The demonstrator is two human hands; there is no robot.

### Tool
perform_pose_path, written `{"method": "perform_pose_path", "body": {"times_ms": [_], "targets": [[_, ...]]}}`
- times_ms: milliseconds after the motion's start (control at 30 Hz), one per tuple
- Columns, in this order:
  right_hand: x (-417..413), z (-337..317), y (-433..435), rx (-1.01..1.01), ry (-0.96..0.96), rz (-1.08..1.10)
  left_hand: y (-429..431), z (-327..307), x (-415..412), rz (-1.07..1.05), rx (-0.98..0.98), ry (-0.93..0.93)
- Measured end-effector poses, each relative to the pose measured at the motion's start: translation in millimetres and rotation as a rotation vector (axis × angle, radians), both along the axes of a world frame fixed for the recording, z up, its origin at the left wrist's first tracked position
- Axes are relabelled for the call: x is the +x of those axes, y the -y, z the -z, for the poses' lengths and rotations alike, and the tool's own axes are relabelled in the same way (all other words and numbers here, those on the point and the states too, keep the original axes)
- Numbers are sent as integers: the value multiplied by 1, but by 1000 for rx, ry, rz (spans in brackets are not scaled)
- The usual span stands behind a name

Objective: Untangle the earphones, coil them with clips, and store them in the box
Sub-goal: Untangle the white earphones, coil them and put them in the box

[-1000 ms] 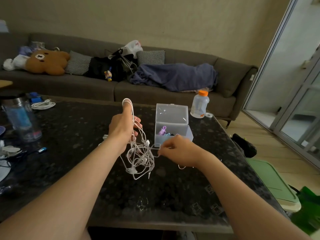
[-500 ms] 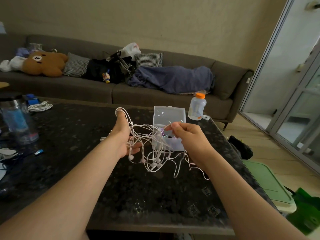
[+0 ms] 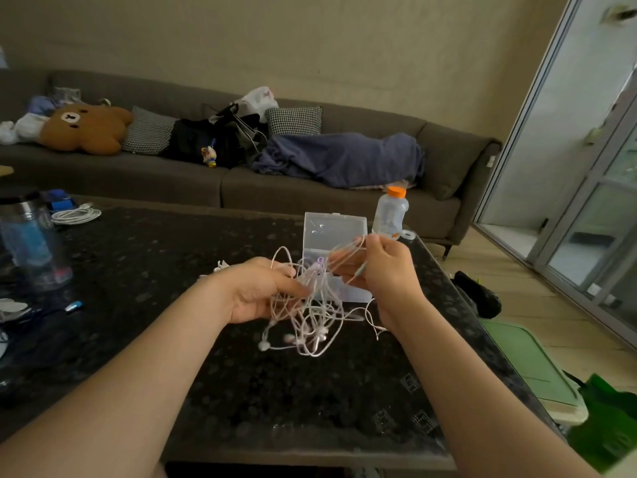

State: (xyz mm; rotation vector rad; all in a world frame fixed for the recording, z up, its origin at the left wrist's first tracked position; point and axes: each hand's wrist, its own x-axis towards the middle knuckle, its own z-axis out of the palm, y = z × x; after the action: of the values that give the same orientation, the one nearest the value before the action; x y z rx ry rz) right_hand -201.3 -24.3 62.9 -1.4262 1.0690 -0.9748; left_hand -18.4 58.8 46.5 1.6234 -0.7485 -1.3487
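A tangle of white earphones (image 3: 312, 315) hangs in the air between my two hands above the dark stone table (image 3: 241, 391). My left hand (image 3: 256, 288) grips the tangle's left side, with a cord loop rising above its fingers. My right hand (image 3: 382, 267) is raised higher and pinches several strands, pulling them up and to the right. Earbuds dangle at the bottom of the bundle. Behind the cords stands a clear plastic box (image 3: 332, 232) with its lid up; a purple clip (image 3: 320, 261) shows inside, partly hidden by the cords.
A clear bottle with an orange cap (image 3: 391, 213) stands right of the box near the table's far right corner. A blue water bottle (image 3: 27, 243) and a coiled white cable (image 3: 76, 214) sit at the far left. A sofa lies beyond; a green bin (image 3: 531, 367) is at the right.
My right hand rose from the table level and pulled strands up and right, spreading the tangle. My left hand dropped from its raised pose and now grips the bundle lower.
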Motion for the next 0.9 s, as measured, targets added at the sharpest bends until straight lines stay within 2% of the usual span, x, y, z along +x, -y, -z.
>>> {"method": "perform_pose_path", "body": {"times_ms": [67, 200, 300, 367, 500, 633, 733, 867, 900], "targets": [[-1, 2, 3, -68, -81, 79, 2, 3, 3, -102, 18, -21], [3, 4, -2, -76, 45, 170, 4, -2, -2, -221, -2, -26], [9, 7, -3, 45, 111, 223, 5, -2, -6, -214, 22, 144], [10, 10, -1, 35, 153, 271, 5, -1, -10, -173, 42, 258], [6, 4, -3, 32, 221, 257, 9, 9, -6, -210, -64, 743], [8, 4, -4, -87, 169, 346, 9, 14, -4, -177, -62, 808], [11, 5, -4, -198, 208, 432, 9, 12, -5, -205, -66, 904], [8, 8, 1, 106, 109, 329, 3, 13, -3, -171, -31, 831], [5, 10, 3, 118, 88, 316, 2, 15, 0, -181, -26, 801]]}}
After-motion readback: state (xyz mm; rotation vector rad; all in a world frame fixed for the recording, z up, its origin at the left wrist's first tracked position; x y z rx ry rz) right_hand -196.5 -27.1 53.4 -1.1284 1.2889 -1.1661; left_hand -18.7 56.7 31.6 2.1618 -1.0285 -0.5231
